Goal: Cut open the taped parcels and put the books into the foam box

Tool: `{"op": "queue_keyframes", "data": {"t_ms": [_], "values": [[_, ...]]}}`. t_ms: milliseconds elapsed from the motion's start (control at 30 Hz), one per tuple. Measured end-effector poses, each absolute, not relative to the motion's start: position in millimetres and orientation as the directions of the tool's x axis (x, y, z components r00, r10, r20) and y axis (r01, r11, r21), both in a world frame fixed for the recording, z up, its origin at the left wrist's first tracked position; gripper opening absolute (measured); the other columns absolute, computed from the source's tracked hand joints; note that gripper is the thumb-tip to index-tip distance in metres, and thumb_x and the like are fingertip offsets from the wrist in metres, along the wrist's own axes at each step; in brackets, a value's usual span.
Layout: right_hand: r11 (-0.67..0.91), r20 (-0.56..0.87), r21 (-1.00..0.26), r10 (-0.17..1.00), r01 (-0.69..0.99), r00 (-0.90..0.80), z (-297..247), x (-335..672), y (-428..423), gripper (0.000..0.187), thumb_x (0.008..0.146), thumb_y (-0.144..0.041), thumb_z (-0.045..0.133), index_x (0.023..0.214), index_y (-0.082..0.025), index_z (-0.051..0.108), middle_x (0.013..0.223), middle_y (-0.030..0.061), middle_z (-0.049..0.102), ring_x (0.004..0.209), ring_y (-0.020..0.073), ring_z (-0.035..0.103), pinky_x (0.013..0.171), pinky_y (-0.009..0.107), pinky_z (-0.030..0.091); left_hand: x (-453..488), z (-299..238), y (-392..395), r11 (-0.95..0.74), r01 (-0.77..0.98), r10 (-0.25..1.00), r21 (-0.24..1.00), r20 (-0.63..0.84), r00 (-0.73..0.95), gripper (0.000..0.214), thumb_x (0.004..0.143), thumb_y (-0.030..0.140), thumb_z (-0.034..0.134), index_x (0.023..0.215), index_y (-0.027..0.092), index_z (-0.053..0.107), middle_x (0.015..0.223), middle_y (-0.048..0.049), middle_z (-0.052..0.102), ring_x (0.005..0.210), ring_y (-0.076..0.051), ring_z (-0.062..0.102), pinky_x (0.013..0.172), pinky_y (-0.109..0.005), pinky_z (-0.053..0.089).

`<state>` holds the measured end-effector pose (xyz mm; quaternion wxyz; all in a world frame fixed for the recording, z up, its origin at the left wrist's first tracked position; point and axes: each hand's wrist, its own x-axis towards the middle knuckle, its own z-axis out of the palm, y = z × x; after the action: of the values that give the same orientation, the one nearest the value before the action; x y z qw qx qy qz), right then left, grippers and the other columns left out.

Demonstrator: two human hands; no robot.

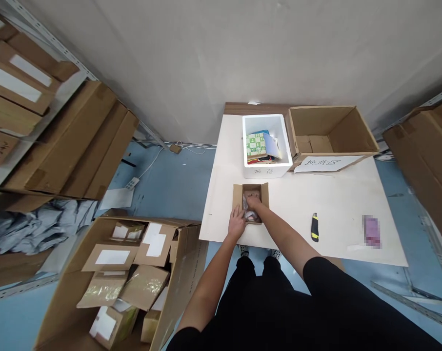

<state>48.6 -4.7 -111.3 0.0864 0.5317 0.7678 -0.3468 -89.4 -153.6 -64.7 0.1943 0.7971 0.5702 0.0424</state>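
A small open cardboard box [265, 195] stands near the front edge of the white table, its side flaps folded outward. My left hand [237, 222] grips the box at its left flap and near corner. Inside the box, my right hand [253, 201] reaches down onto the contents. Clear crinkled plastic wrapping [249, 214] shows beside and below those fingers, with something brownish next to it. The right fingertips are partly hidden, so whether they grip anything is unclear.
Behind the small box stand a white foam box [267, 171] of booklets and a large open carton [332, 119]. A yellow-black box cutter [314, 227] and a blurred purple item [371, 231] lie rightward. Left, a big carton [186, 263] holds several parcels; loaded shelves flank both sides.
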Motion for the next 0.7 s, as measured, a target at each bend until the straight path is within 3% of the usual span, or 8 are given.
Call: {"op": "queue_keyframes", "data": {"t_ms": [100, 167, 233, 333, 467, 567, 700], "values": [[0.232, -0.571, -0.38, 0.703, 0.895, -0.424, -109, 45, -14, 0.078, 0.057, -0.013, 0.095, 0.131, -0.019, 0.073, 0.141, 0.0194, 0.065, 0.139, 0.0413, 0.052, 0.118, 0.053, 0.039, -94, -63, -152, -0.278, 0.892, 0.925, 0.355, -0.153, 0.349, 0.019, 0.093, 0.028, 0.068, 0.105, 0.023, 0.083, 0.157, -0.0089, 0.06, 0.164, -0.037, 0.023, 0.132, -0.061, 0.022], [0.245, -0.599, -0.35, 0.684, 0.904, -0.417, -105, 48, -21, 0.072, 0.059, -0.01, 0.092, 0.127, -0.019, 0.073, 0.148, 0.0195, 0.058, 0.141, 0.0405, 0.049, 0.116, 0.051, 0.041, -94, -62, -149, -0.284, 0.887, 0.922, 0.363, -0.151, 0.357, 0.02, 0.093, 0.028, 0.068, 0.106, 0.022, 0.082, 0.157, -0.0092, 0.06, 0.163, -0.038, 0.024, 0.132, -0.062, 0.021], [0.244, -0.612, -0.333, 0.679, 0.911, -0.405, -102, 50, -28, 0.076, 0.066, -0.011, 0.089, 0.138, -0.022, 0.067, 0.155, 0.0183, 0.051, 0.142, 0.0373, 0.047, 0.114, 0.048, 0.043, -93, -61, -148, -0.283, 0.882, 0.921, 0.377, -0.151, 0.359, 0.021, 0.093, 0.026, 0.067, 0.107, 0.021, 0.082, 0.157, -0.0106, 0.06, 0.163, -0.038, 0.024, 0.132, -0.062, 0.021], [0.217, -0.603, -0.336, 0.698, 0.916, -0.386, -105, 49, -36, 0.096, 0.073, -0.015, 0.086, 0.16, -0.023, 0.045, 0.164, 0.0196, 0.041, 0.148, 0.0357, 0.042, 0.115, 0.046, 0.043, -92, -63, -147, -0.278, 0.875, 0.921, 0.396, -0.147, 0.36, 0.023, 0.093, 0.022, 0.065, 0.108, 0.021, 0.082, 0.156, -0.0107, 0.06, 0.163, -0.037, 0.024, 0.133, -0.062, 0.019], [0.175, -0.651, -0.316, 0.675, 0.933, -0.347, -118, 45, -48, 0.116, 0.075, -0.017, 0.085, 0.172, -0.018, 0.021, 0.177, 0.0253, 0.012, 0.163, 0.0415, 0.013, 0.124, 0.054, 0.032, -94, -67, -148, -0.265, 0.869, 0.925, 0.417, -0.145, 0.351, 0.023, 0.092, 0.024, 0.066, 0.108, 0.024, 0.082, 0.156, -0.0092, 0.06, 0.164, -0.036, 0.021, 0.133, -0.062, 0.016], [0.155, -0.694, -0.3, 0.642, 0.941, -0.327, -126, 44, -53, 0.116, 0.077, -0.019, 0.083, 0.173, -0.019, 0.018, 0.18, 0.0219, -0.002, 0.166, 0.0401, 0.0, 0.127, 0.055, 0.027, -95, -69, -148, -0.248, 0.865, 0.931, 0.437, -0.141, 0.338, 0.021, 0.092, 0.023, 0.066, 0.106, 0.023, 0.082, 0.157, -0.0096, 0.059, 0.165, -0.036, 0.019, 0.134, -0.061, 0.014], [0.177, -0.701, -0.291, 0.629, 0.94, -0.335, -125, 49, -53, 0.114, 0.078, -0.02, 0.085, 0.173, -0.023, 0.022, 0.18, 0.0199, 0.002, 0.166, 0.039, 0.006, 0.126, 0.054, 0.03, -92, -69, -148, -0.234, 0.864, 0.935, 0.445, -0.14, 0.326, 0.018, 0.092, 0.025, 0.068, 0.103, 0.022, 0.082, 0.157, -0.0102, 0.059, 0.164, -0.037, 0.02, 0.133, -0.061, 0.015]]}}
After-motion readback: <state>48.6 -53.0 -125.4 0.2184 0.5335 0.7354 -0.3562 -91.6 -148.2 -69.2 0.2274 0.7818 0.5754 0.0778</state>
